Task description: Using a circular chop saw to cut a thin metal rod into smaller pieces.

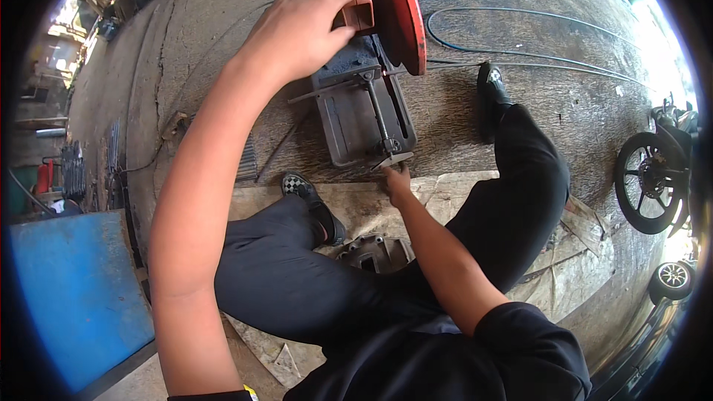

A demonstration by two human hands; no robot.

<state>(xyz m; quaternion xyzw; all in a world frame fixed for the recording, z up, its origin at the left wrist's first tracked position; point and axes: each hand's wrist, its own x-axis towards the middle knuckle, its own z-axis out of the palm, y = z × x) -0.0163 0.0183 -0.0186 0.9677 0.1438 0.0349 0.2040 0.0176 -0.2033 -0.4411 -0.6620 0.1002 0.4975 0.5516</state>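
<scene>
A cut-off saw stands in front of me on the floor, with a red round guard (407, 11) above a dark metal base (343, 134). My left hand (304, 26) reaches up beside the guard, its fingers laid over a reddish rectangular metal tube (359, 16) and the thumb by the tube's open end. Along the base runs a threaded clamp screw (377, 108) with a flat metal crank handle (395, 159) at its near end. My right hand (397, 180) has its fingers closed on that crank handle; its fingertips are partly hidden.
My legs straddle the saw's near side. A grey metal casting (373, 254) lies on a worn cloth sheet (445, 189) between them. A blue hose (512, 52) loops across the floor at right. A blue panel (78, 289) stands at left, a motorcycle wheel (642, 182) at right.
</scene>
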